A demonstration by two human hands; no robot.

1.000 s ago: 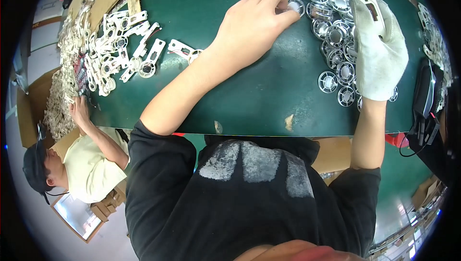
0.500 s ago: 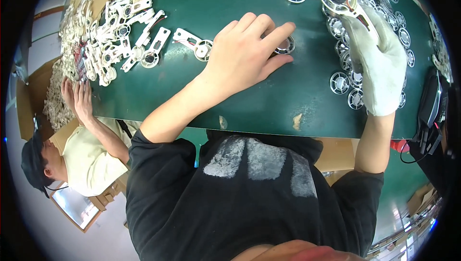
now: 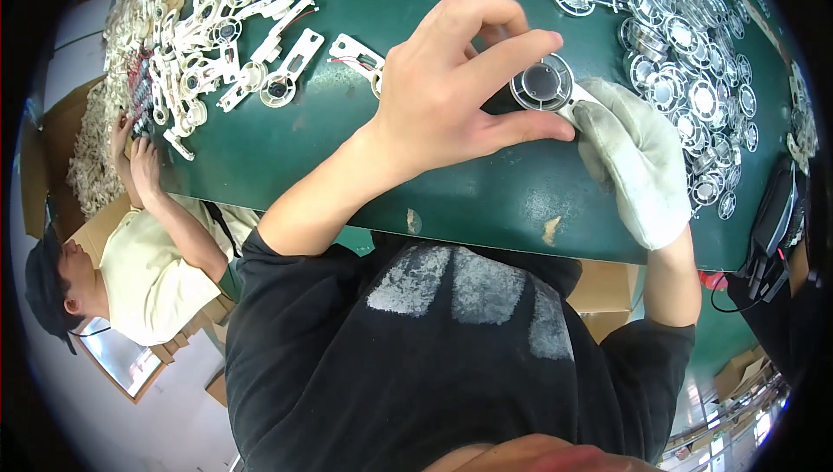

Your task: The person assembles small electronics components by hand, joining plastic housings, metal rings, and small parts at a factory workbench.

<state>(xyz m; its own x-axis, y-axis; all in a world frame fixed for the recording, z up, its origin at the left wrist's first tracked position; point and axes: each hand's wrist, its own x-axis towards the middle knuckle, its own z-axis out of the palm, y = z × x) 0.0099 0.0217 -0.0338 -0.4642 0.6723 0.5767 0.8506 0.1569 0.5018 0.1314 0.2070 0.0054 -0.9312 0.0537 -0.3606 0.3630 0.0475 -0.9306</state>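
Observation:
My left hand [image 3: 451, 90] is bare and held over the table's middle, thumb and index finger around a round silver spoked ring [image 3: 566, 68] with a dark disc in its centre. The ring sits at the round end of a white plastic arm [image 3: 573, 106]. My right hand [image 3: 638, 160], in a pale work glove, is closed on the other end of this arm, most of which the glove hides. Beside my left wrist lies another white plastic arm [image 3: 351, 51] with red wire, partly covered by the hand.
Similar white arms [image 3: 230, 34] are heaped at the left of the green table [image 3: 477, 194]. Silver rings [image 3: 694, 64] pile up at the right. A person [image 3: 152, 255] in a cap works at the left edge. A black bag [image 3: 768, 212] lies at the far right.
My right hand has come down and left from over the ring pile, bringing the white arm to my left hand. My left hand has shifted slightly right, to the arm's round end.

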